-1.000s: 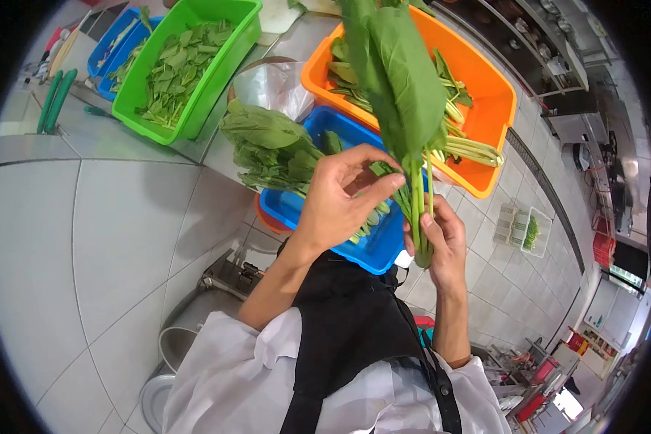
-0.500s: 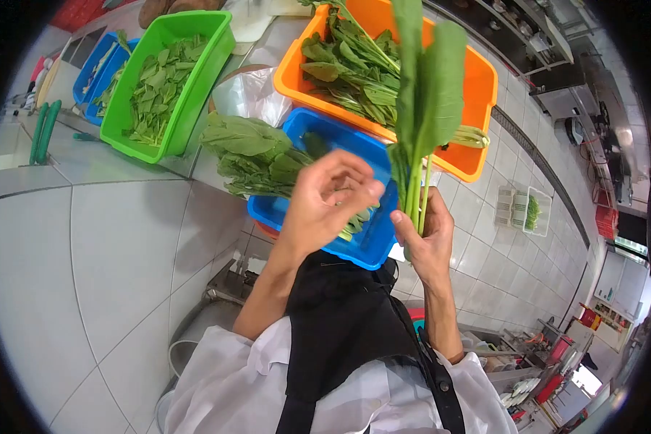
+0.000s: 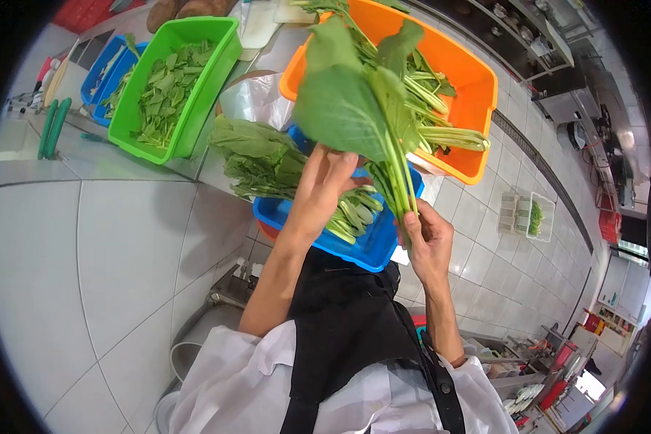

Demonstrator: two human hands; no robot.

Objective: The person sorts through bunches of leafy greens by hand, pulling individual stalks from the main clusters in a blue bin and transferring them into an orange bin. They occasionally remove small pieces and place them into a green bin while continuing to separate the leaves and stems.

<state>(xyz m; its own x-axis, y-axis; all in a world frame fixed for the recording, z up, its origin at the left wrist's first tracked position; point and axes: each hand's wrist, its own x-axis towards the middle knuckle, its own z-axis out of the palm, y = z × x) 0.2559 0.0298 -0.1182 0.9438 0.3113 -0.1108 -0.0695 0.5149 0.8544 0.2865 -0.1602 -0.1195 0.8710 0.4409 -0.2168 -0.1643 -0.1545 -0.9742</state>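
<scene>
My right hand (image 3: 428,235) is closed around the lower stems of a bunch of leafy greens (image 3: 343,108), whose broad leaves tilt up and to the left. My left hand (image 3: 325,188) is at the underside of those leaves, thumb apart from the fingers, with some fingertips hidden by a leaf. Below both hands is a blue basin (image 3: 365,253). More leafy greens (image 3: 257,155) lie across its left side, their cut stem ends inside it. Behind the held bunch stands an orange basin (image 3: 477,79) with further greens and pale stems in it.
A green basin (image 3: 228,43) of loose leaves stands on the tiled counter, with smaller blue trays (image 3: 98,72) beyond it. Green-handled tools (image 3: 54,130) lie at the far left. A clear plastic bag (image 3: 257,98) sits between the basins. On the floor at right is a white crate (image 3: 539,217).
The bunch in my right hand has tipped from upright over to the left. My left hand has moved up to its leaves.
</scene>
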